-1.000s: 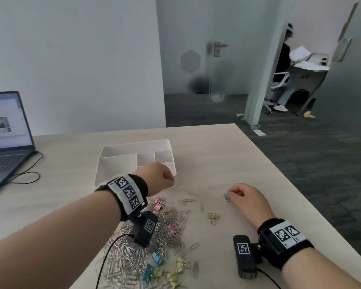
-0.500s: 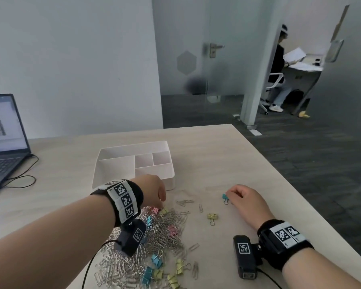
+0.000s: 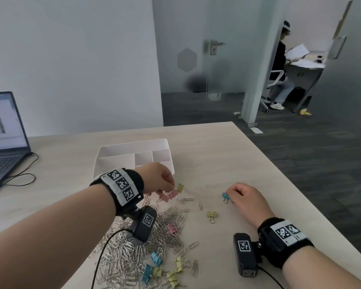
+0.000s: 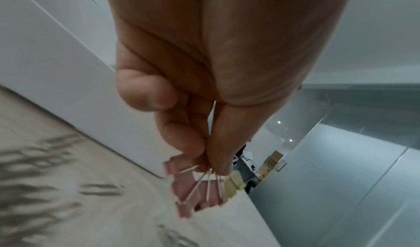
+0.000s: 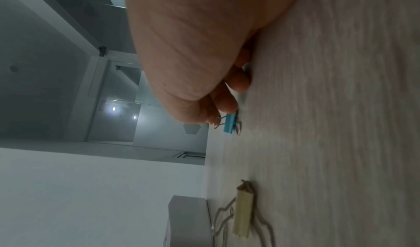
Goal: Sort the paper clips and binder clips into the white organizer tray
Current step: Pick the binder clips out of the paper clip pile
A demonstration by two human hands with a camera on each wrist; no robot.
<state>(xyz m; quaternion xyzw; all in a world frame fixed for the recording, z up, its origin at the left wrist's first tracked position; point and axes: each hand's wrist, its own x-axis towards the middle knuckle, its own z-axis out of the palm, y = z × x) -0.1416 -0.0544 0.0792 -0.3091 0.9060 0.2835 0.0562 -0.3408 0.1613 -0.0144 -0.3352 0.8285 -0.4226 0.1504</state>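
The white organizer tray (image 3: 117,150) stands at mid-table, its compartments showing bare. Just in front of its near wall my left hand (image 3: 165,183) pinches the wire handles of a bunch of binder clips (image 3: 171,193), pink ones and a yellow one, which dangle below the fingers (image 4: 216,153). To the right my right hand (image 3: 241,193) rests on the table and pinches a blue binder clip (image 3: 225,197) by its handle (image 5: 217,123). A big heap of silver paper clips (image 3: 133,247) lies under my left forearm.
A yellow binder clip (image 3: 212,214) lies between my hands. More blue and yellow binder clips (image 3: 165,270) sit at the heap's near edge. A laptop (image 3: 2,138) with a cable stands at far left. The table's right edge (image 3: 300,197) is close to my right hand.
My left hand came back from the tray to the heap, took a bunch of binder clips by their handles and has lifted them. The right hand kept still on the blue clip.
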